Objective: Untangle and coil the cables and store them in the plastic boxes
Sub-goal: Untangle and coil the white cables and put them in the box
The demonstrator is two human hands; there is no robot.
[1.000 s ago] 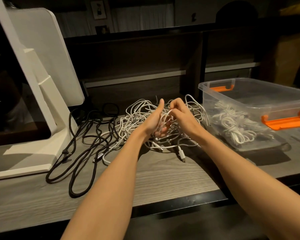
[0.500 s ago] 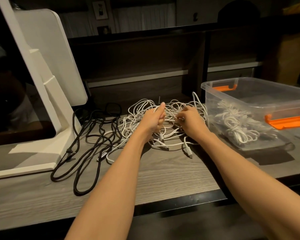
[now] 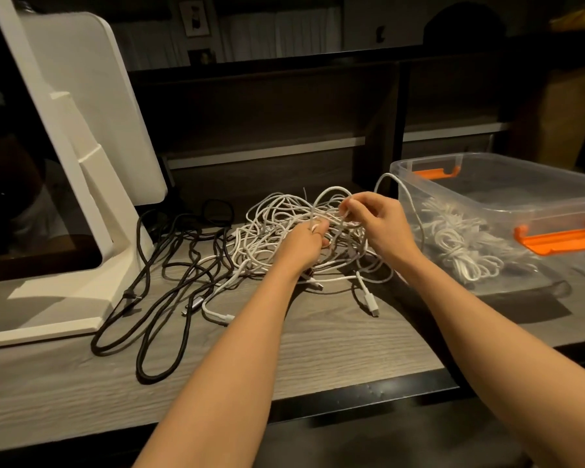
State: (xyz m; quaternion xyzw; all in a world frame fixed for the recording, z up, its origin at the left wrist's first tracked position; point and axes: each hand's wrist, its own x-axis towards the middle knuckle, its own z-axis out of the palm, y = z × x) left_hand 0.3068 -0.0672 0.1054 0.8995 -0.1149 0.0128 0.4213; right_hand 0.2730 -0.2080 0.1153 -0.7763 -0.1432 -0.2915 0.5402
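Note:
A tangled heap of white cables (image 3: 277, 228) lies on the grey wooden desk (image 3: 318, 346). My left hand (image 3: 303, 243) sits in the middle of the heap with its fingers curled around white strands. Just to its right, my right hand (image 3: 375, 224) pinches a white strand at its fingertips, raised a little above the heap. A loose black cable (image 3: 169, 271) sprawls to the left of the white heap. At the right stands a clear plastic box (image 3: 507, 197) with orange latches, holding coiled white cables (image 3: 460, 244).
A white monitor stand (image 3: 81, 163) with a dark screen (image 3: 21, 184) fills the left side. Dark shelving (image 3: 267, 113) runs behind the desk. A white connector end (image 3: 368, 298) lies near the desk's middle. The desk's front edge (image 3: 352, 393) is dark.
My right hand has lifted and moved right, drawing a white strand up from the heap. My left hand has stayed low in the tangle, holding strands.

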